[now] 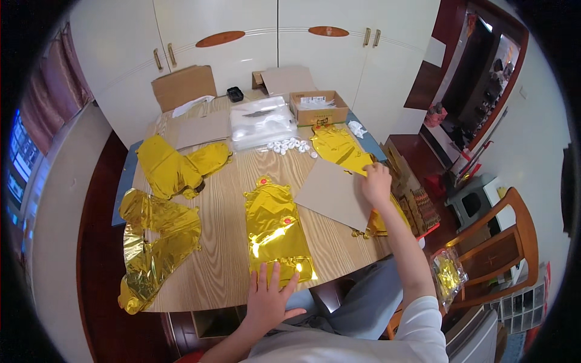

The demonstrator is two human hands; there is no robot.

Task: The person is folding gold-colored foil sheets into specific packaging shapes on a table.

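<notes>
A flat gold foil balloon (272,212) with red spots lies in front of me on the wood-grain table (224,242). My left hand (269,299) rests on its near end, palm down and fingers spread. To the right, my right hand (376,186) grips the right edge of a grey-brown cardboard sheet (333,195); its thumb is partly hidden. Gold foil (342,145) shows beyond the sheet, and more gold foil (378,225) sticks out from its near right side.
Two crumpled gold foil pieces (163,166) (160,233) lie at the left. Farther back are clear plastic bags (260,124), small white rolls (287,145), a cardboard box (302,118) and a black tray (235,94). A wooden chair (526,236) stands at right.
</notes>
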